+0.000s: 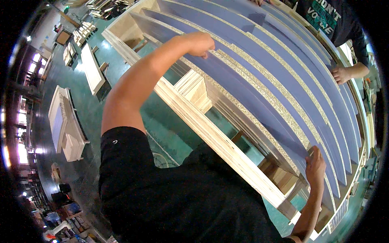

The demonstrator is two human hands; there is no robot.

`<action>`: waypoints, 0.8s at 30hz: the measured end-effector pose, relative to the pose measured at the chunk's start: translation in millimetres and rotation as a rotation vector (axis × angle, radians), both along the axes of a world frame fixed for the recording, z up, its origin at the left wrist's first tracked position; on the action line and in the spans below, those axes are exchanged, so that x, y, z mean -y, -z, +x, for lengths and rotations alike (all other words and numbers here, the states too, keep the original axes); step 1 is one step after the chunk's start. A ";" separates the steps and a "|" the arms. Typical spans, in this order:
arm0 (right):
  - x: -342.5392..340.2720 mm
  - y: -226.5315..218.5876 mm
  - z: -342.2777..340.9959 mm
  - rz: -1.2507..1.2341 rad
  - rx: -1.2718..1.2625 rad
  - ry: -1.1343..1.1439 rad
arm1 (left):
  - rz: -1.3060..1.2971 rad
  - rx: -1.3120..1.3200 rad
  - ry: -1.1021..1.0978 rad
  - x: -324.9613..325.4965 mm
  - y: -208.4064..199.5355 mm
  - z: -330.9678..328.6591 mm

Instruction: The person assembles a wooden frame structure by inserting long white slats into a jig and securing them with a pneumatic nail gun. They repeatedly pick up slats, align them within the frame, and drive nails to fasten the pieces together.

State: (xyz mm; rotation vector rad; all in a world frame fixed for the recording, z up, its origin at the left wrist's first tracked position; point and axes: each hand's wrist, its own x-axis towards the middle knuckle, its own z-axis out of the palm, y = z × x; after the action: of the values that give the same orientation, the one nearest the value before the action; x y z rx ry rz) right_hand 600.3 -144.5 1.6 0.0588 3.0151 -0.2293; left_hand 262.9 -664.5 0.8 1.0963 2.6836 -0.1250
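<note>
Several long chipboard panels with blue-grey faces stand on edge, side by side, in a plywood frame. My left hand [200, 43] is curled over the top edge of one chipboard panel [267, 94] toward its far left part. Near that panel's right end, my right hand [315, 166] pinches the edge, fingers bent over it. Both hands seem to be on the same panel, though the crowded edges make this hard to be sure of. The fingertips behind the edges are partly hidden.
The frame's thick plywood rail [198, 125] runs between my body and the panels. Across the frame stands another person in a dark printed shirt, one hand [342, 75] at the outer panels. Stacked plywood pieces [194, 90] sit below the rail. A wooden assembly [67, 125] lies on the green floor.
</note>
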 end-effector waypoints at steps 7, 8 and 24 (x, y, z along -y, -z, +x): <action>8.4 -7.9 3.2 0.002 0.072 0.092 | -0.023 -0.008 0.099 -1.6 32.8 -18.5; -2.4 -7.9 9.1 -0.013 0.051 0.100 | 0.099 -0.010 0.133 -13.3 32.0 -18.0; -16.7 52.3 9.0 -0.037 -0.166 -0.122 | -0.107 -0.073 0.034 -31.3 27.3 18.0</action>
State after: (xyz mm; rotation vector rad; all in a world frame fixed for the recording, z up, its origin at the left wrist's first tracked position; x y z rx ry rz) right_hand 609.2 -127.8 -50.7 -0.1543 3.1624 -0.2911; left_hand 280.9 -633.2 -26.5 1.1252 2.6877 -0.3168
